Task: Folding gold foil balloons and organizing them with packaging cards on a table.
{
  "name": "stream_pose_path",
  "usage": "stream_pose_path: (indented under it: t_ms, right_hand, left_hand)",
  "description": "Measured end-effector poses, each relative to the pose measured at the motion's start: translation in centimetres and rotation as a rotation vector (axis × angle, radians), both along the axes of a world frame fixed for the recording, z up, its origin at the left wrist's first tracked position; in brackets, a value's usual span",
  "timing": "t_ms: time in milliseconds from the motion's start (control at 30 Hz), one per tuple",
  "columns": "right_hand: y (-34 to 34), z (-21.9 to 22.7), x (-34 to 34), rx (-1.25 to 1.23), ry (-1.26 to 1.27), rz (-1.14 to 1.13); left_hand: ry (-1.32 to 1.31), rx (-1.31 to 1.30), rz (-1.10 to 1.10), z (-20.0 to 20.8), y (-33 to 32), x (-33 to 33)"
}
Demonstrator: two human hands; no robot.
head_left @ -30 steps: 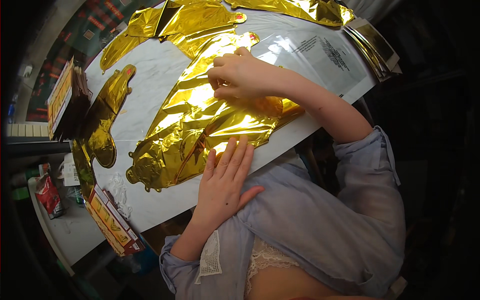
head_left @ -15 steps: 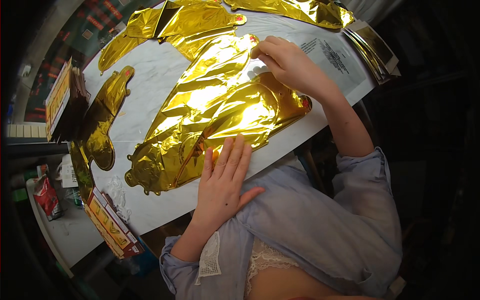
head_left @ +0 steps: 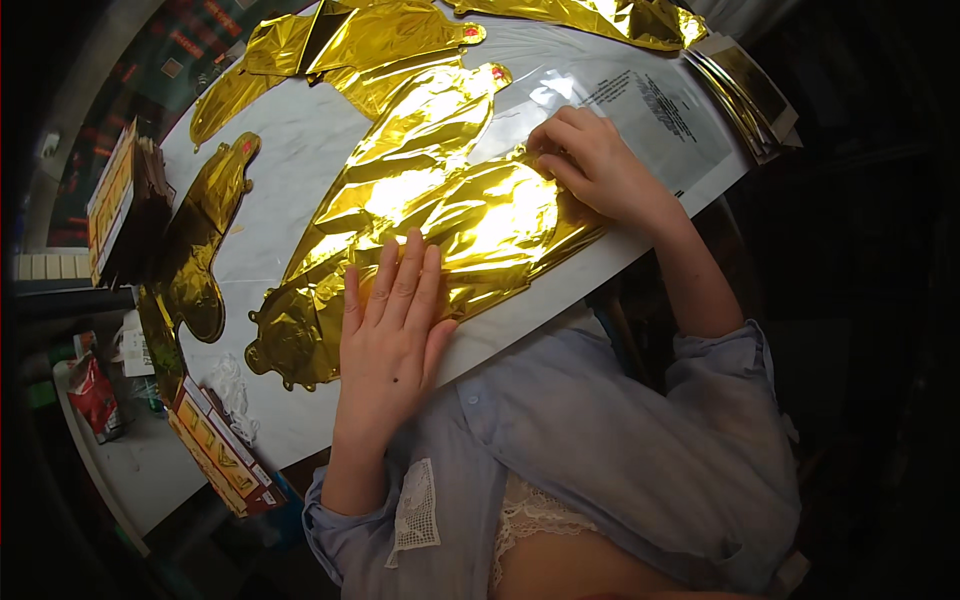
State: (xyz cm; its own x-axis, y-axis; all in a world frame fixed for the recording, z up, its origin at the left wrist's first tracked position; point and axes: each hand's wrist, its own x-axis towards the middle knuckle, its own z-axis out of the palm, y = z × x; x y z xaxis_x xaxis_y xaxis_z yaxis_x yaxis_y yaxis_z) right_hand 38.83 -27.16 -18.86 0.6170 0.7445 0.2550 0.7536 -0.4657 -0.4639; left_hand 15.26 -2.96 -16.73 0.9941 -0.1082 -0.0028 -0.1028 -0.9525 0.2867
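A flat, deflated gold foil balloon lies in front of me, with one part of it folded over on itself. My left hand rests flat on its near edge, fingers stretched and slightly apart. At the folded part's far right end, my right hand has its fingers curled in against the foil edge. Their tips are partly hidden, but they appear to grip the foil. A small red mark shows on the balloon's far tip.
More gold foil balloons lie at the back, the far right and the left. Card packs stand at the left, lower left and right edge. White string and a clear printed bag lie on the white table.
My left hand has slid left and farther onto the foil. My right hand has come down from the far tip to the folded part, whose end now lies flatter.
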Motion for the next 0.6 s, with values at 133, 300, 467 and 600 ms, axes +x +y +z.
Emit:
stream_pose_path:
  t_ms: [133, 300, 467, 600]
  right_hand:
    - [0.1, -0.1, 0.1, 0.012, 0.013, 0.013]
    - [0.4, -0.3, 0.6, 0.001, 0.037, 0.000]
    - [0.3, 0.0, 0.7, -0.043, 0.056, 0.014]
    - [0.7, 0.2, 0.7, -0.052, 0.111, -0.004]
  left_hand:
    - [0.031, 0.022, 0.028, 0.1, 1.0, 0.1]
    - [0.002, -0.021, 0.124, 0.1, 2.2, 0.0]
    - [0.012, -0.015, 0.292, -0.4, 5.5, -1.4]
    - [0.046, -0.046, 0.318, -0.7, 6.5, -2.5]
